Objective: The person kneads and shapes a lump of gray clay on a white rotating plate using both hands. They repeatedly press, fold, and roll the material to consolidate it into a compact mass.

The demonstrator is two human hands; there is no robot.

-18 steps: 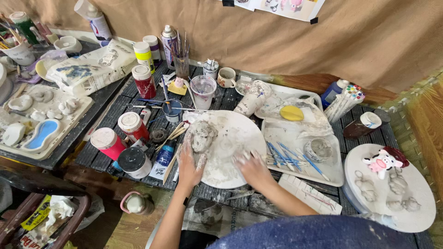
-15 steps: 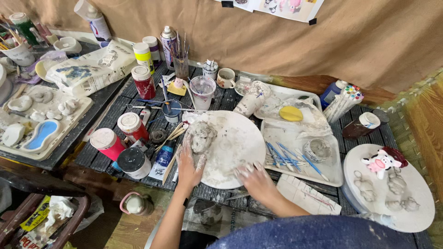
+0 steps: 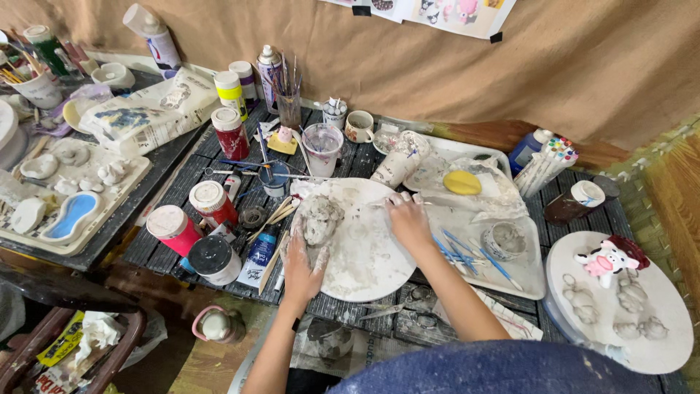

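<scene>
Brown cloth backs a cluttered dark slatted table [image 3: 182,182]. Near left, red paint jars [image 3: 211,204] crowd the round white clay-smeared board [image 3: 364,255]. Open left hand [image 3: 302,263] rests beside, touching, the lumpy grey clay figure [image 3: 319,217] on it. Right hand [image 3: 408,219], flat and empty, presses the board's far edge; likely risk: wet fingers smearing or toppling the soft figure.

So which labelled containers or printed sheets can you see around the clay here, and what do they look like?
Red jars, white-lidded, left of the round board.
Small blue-labelled bottle, lying by the left hand.
Yellow-labelled bottle, white cap, farther back.
Spray can, silver-topped, beside the brushes.
Printed picture sheet, taped on the brown wall.
</scene>
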